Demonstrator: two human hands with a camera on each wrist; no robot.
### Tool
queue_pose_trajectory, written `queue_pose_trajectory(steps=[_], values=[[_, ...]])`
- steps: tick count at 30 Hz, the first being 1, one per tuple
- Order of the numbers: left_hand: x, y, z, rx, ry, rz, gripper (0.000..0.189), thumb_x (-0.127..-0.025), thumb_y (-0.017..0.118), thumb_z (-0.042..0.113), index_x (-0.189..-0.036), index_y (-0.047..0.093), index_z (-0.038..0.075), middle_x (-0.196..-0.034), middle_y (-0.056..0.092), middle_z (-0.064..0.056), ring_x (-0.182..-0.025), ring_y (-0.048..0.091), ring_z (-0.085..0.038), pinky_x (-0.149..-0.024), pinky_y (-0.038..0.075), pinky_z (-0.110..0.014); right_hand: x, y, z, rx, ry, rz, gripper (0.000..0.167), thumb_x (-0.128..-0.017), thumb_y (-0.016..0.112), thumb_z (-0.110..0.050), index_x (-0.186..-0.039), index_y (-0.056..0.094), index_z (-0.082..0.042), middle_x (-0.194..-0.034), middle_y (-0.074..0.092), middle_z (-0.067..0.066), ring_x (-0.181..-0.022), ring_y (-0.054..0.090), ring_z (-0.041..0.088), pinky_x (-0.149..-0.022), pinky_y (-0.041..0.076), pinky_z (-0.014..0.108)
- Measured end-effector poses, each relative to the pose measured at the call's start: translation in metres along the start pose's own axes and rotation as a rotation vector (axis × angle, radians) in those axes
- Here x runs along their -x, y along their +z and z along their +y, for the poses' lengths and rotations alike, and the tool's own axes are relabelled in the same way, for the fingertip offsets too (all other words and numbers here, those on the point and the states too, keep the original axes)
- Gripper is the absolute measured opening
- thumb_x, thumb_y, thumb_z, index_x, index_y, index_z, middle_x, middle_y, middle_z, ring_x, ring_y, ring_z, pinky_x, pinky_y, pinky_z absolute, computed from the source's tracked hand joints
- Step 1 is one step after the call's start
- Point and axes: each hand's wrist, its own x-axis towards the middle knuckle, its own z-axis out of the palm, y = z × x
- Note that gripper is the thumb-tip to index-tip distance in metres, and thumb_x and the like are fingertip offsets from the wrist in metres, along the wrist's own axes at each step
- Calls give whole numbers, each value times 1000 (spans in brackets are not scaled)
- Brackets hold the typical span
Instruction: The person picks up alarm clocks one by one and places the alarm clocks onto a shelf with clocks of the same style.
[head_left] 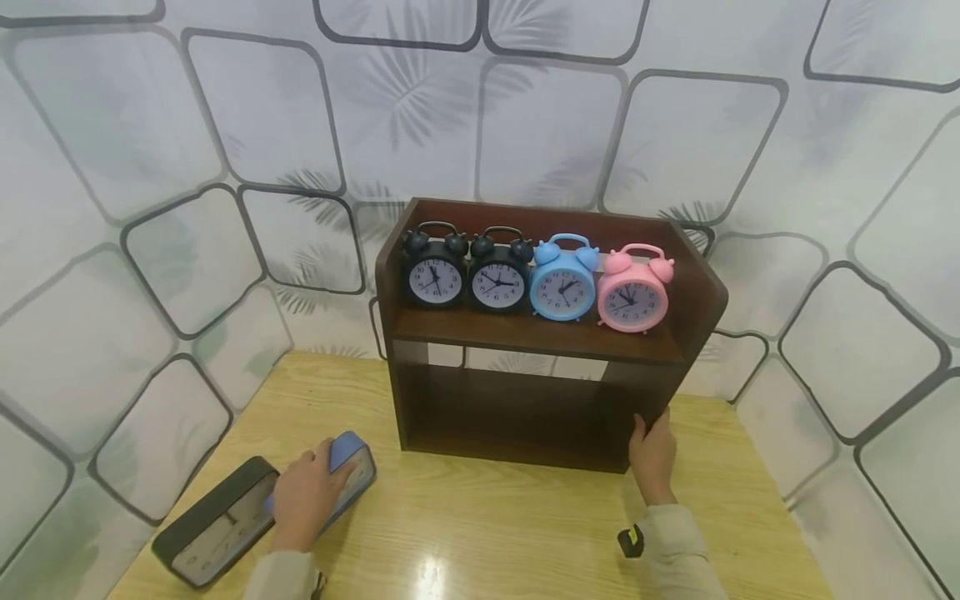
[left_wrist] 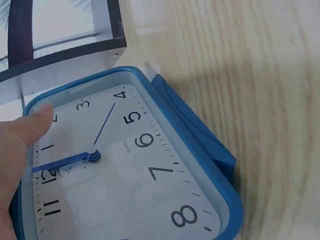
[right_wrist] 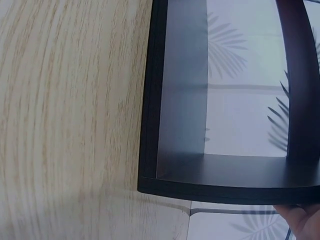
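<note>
My left hand (head_left: 303, 496) grips a blue square-framed clock (head_left: 347, 477) by its edge, with the thumb over its face. In the left wrist view the blue clock (left_wrist: 125, 165) fills much of the frame, its white dial tilted and its numerals large. A dark-framed clock (head_left: 221, 533) lies to the left of that hand on the table. My right hand (head_left: 654, 458) touches the lower outer right side of a dark brown two-tier shelf (head_left: 517, 458). In the right wrist view only part of the right hand (right_wrist: 302, 220) shows, against the shelf's side panel (right_wrist: 225, 192).
On the upper tier stand two black twin-bell alarm clocks (head_left: 437, 279), a blue one (head_left: 562, 292) and a pink one (head_left: 633, 300) in a row. The shelf stands on a light wood table (head_left: 480, 533), close to the patterned back wall (head_left: 540, 142).
</note>
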Motion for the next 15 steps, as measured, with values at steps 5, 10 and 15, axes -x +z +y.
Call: queue_pose_trajectory(steps=[5, 10, 15], values=[[2, -1, -5, 63, -37, -3, 67, -81, 69, 44, -128, 50, 0, -106, 62, -28, -87, 61, -43, -73, 47, -53, 1, 2, 2, -2, -4, -5, 44, -94, 50, -9, -128, 36, 16, -98, 55, 46, -89, 55, 61, -75, 43, 63], [9, -7, -11, 103, -47, 38, 63, -77, 73, 41, -121, 57, 0, -107, 62, -28, -92, 60, -44, -76, 47, -56, 0, 2, 2, 3, -16, 5, 43, -94, 50, -9, -127, 37, 16, -97, 55, 46, -87, 55, 61, -74, 43, 63], [16, -11, -11, 127, -99, -34, 58, -82, 68, 40, -123, 55, 0, -103, 65, -26, -85, 64, -41, -71, 50, -52, 0, 3, 4, 17, -18, 21, 41, -94, 51, -8, -124, 39, 16, -95, 55, 46, -86, 55, 61, -72, 43, 63]])
